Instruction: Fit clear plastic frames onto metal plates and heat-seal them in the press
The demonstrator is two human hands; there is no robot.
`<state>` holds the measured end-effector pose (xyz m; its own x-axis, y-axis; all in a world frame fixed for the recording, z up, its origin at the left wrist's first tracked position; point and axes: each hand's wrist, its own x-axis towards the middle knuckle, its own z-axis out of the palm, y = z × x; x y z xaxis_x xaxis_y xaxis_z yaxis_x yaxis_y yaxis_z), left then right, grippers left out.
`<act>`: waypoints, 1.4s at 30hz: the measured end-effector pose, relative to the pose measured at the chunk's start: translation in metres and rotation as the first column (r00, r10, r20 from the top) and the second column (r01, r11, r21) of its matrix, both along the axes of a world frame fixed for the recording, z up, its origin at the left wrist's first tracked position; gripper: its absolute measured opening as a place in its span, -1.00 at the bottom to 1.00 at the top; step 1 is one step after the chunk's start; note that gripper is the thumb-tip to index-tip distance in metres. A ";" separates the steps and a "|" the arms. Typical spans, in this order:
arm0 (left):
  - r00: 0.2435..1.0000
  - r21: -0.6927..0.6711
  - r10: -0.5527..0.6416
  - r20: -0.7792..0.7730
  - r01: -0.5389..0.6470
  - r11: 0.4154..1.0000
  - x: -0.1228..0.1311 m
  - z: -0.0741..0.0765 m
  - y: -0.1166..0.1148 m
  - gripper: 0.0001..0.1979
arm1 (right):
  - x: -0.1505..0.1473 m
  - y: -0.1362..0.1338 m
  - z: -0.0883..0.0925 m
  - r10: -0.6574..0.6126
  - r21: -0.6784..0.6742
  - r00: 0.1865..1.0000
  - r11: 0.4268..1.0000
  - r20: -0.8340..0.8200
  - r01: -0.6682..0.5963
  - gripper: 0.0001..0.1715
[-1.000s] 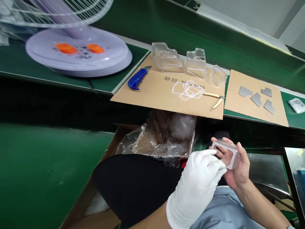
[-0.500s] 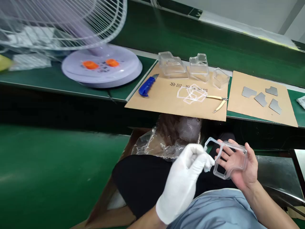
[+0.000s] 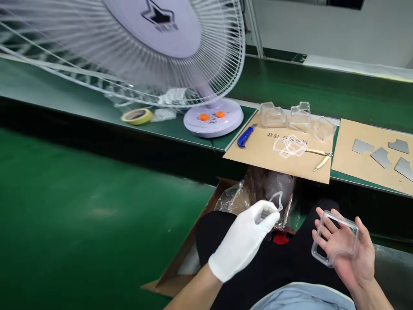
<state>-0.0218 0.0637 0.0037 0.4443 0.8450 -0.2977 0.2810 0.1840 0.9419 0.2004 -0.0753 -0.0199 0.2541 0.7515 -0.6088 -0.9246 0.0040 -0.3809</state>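
Note:
My left hand (image 3: 243,243), in a white glove, pinches a thin translucent plastic frame (image 3: 280,201) between thumb and fingers. Part of that frame is hidden behind the fingers. On the right, my bare right hand (image 3: 359,260) is palm up and holds a clear plastic case (image 3: 315,246) with rounded corners and a notched side. The case rests across the palm and fingers, its edge near the thumb. The two pieces are apart from each other.
On cardboard (image 3: 243,161) lie a blue utility knife (image 3: 245,137), thin plastic outlines (image 3: 288,146), cream-handled nippers (image 3: 318,152) and clear cases (image 3: 300,117). Several grey plates (image 3: 380,157) lie to the right. A fan (image 3: 213,122) and yellow tape (image 3: 137,116) stand left. Below is a bag-lined carton (image 3: 222,185).
My left hand has moved the thin frame away from the clear case, leftward over the bag. The view has swung left and shows more of the fan.

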 end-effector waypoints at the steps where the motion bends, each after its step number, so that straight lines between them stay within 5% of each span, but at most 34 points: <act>1: 1.000 0.013 0.001 -0.026 -0.001 1.000 -0.002 -0.001 0.008 -0.78 | 0.001 0.000 -0.002 -0.001 -0.009 1.000 1.000 -0.003 0.001 -0.35; 6: 0.998 0.135 0.055 -0.006 -0.054 0.989 0.001 0.008 0.069 -0.69 | 0.003 0.006 -0.009 0.003 -0.040 1.000 0.999 -0.031 -0.004 -0.34; 10: 0.993 0.456 0.096 -0.075 -0.052 0.888 0.029 0.023 0.137 -0.74 | 0.004 0.008 -0.016 -0.004 -0.033 0.998 0.999 -0.067 0.002 -0.33; 13: 0.971 0.641 0.114 -0.211 0.049 0.766 0.064 0.026 0.179 -0.84 | 0.007 0.006 -0.023 -0.018 -0.021 0.994 1.000 -0.105 0.016 -0.33; 16: 0.896 0.667 0.078 -0.438 0.266 0.696 0.096 0.015 0.196 -0.84 | 0.010 0.004 -0.030 -0.039 -0.009 0.990 0.999 -0.134 0.038 -0.33; 19: 0.855 0.692 0.083 -0.512 0.353 0.629 0.104 -0.003 0.178 -0.69 | 0.014 0.002 -0.035 -0.048 0.002 0.987 0.999 -0.155 0.049 -0.32; 22: 0.924 0.732 0.057 -0.379 0.262 0.629 0.088 -0.013 0.127 -0.76 | 0.018 0.003 -0.039 -0.056 0.001 0.986 0.998 -0.157 0.057 -0.32; 26: 0.956 0.659 -0.162 -0.246 0.287 0.695 0.064 -0.023 0.036 -0.85 | 0.017 0.014 -0.041 -0.054 -0.014 0.990 0.999 -0.131 0.053 -0.33; 31: 0.868 0.636 -0.395 -0.301 0.491 0.595 0.069 -0.059 -0.033 -0.57 | 0.000 0.035 -0.030 -0.132 -0.036 0.991 0.991 -0.032 0.130 -0.41; 34: 0.876 0.663 -0.383 -0.293 0.475 0.579 0.070 -0.069 -0.037 -0.74 | -0.006 0.041 -0.020 -0.147 0.028 0.989 0.989 -0.019 0.148 -0.36; 36: 0.903 0.686 -0.345 -0.257 0.421 0.593 0.070 -0.061 -0.026 -0.86 | -0.004 0.041 -0.018 -0.119 0.086 0.993 0.989 -0.006 0.119 -0.24; 39: 0.950 0.725 -0.235 -0.206 0.309 0.615 0.083 -0.032 0.013 -0.80 | 0.005 0.037 -0.025 -0.060 0.150 0.997 0.987 0.044 0.053 -0.17; 42: 0.976 0.779 -0.123 -0.178 0.216 0.588 0.126 -0.002 0.077 -0.78 | 0.015 0.028 -0.044 -0.010 0.138 0.994 0.990 0.112 -0.005 -0.32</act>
<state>0.1040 0.1403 0.0015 0.6135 0.6805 0.4007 0.3227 -0.6791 0.6593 0.2156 -0.0471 -0.0635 0.3171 0.8253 -0.4672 -0.8758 0.0658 -0.4782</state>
